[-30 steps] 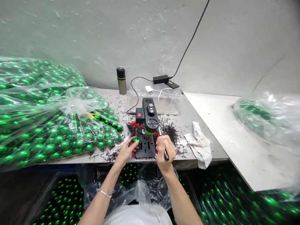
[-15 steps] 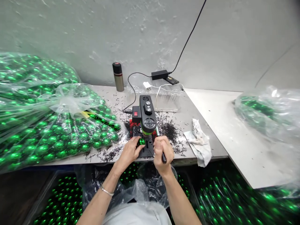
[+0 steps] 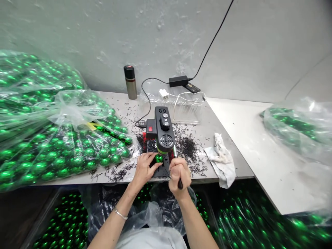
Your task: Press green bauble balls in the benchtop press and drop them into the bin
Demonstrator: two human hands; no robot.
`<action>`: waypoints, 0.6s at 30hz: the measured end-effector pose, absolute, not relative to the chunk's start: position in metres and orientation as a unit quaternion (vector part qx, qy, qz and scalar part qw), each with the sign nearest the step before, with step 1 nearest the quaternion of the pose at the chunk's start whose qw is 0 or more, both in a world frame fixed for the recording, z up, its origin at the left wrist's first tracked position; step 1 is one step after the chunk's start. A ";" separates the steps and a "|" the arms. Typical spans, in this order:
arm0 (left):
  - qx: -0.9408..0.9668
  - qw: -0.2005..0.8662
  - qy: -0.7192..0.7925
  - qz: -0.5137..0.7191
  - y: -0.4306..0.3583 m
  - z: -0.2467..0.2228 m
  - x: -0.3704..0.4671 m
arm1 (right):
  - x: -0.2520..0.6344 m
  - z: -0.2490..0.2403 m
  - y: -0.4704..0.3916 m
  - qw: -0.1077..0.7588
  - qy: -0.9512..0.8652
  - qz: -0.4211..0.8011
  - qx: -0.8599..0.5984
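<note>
My left hand (image 3: 145, 168) has its thumb and fingers round a shiny green bauble (image 3: 159, 158). The bauble sits under the head of a small black drill-press-like machine (image 3: 165, 128) with a red switch on its side. My right hand (image 3: 180, 175) is wrapped round the black grip of the machine's lever (image 3: 180, 184), whose end pokes out below the fist. What the tool tip does at the bauble is hidden under the machine head. Black shavings (image 3: 187, 147) lie about the machine's base plate (image 3: 161, 172).
Clear bags of green baubles (image 3: 64, 152) fill the left of the table. A crumpled white cloth (image 3: 221, 159), a flask (image 3: 130, 83), a clear plastic tray (image 3: 188, 114) and a power adapter (image 3: 178, 81) lie around. Another bag (image 3: 293, 124) stands right; more baubles (image 3: 62, 218) are below the table.
My right hand has moved slightly down with the lever, whose end now sits lower. My left hand still holds the bauble under the machine head. The view has shifted slightly.
</note>
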State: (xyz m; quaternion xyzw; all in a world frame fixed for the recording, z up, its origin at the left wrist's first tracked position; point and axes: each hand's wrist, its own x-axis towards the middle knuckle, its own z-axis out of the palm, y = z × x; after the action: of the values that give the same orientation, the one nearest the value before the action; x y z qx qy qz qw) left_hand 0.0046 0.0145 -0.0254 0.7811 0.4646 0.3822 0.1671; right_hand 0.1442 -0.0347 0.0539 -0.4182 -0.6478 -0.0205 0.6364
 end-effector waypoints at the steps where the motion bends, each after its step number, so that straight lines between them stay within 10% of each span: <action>1: 0.782 0.167 0.464 0.382 0.014 -0.026 0.005 | 0.145 0.047 -0.033 0.638 -0.650 -0.030 -0.412; 18: 0.784 0.165 0.457 0.387 0.013 -0.024 0.006 | 0.147 0.010 -0.024 0.616 -0.679 -0.088 -0.391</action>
State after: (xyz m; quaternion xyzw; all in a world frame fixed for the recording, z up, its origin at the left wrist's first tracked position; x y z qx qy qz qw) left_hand 0.0057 0.0125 -0.0236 0.7835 0.4570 0.3873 0.1650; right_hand 0.1475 -0.0238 0.0105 -0.3908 -0.6786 -0.0876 0.6157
